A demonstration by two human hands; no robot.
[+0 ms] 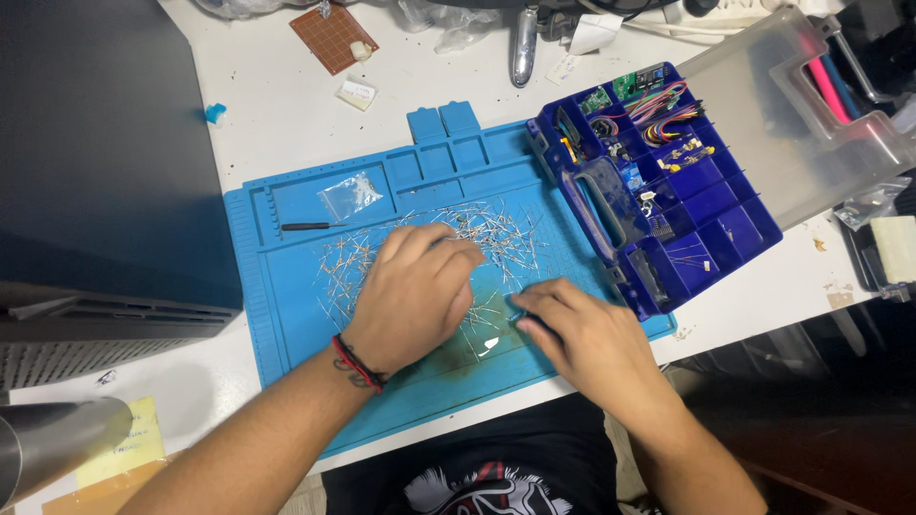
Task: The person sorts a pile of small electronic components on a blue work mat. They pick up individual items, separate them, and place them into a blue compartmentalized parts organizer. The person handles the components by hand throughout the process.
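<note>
A white surface (pixel 286 114) carries a blue work mat (pixel 286 286) with raised rims and small trays along its top. Scattered across the mat lie thin wire-legged components (pixel 496 234), silvery and tangled in a loose heap. The left hand (pixel 415 296) rests palm-down on the heap, fingers curled together. The right hand (pixel 582 334) presses flat near the mat's front edge, fingers together. A blue compartment box (pixel 658 181) crowds the mat's right side; a dark case (pixel 95 143) borders the left.

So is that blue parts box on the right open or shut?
Open: the blue parts box has its clear lid swung back, compartments exposed.
</note>
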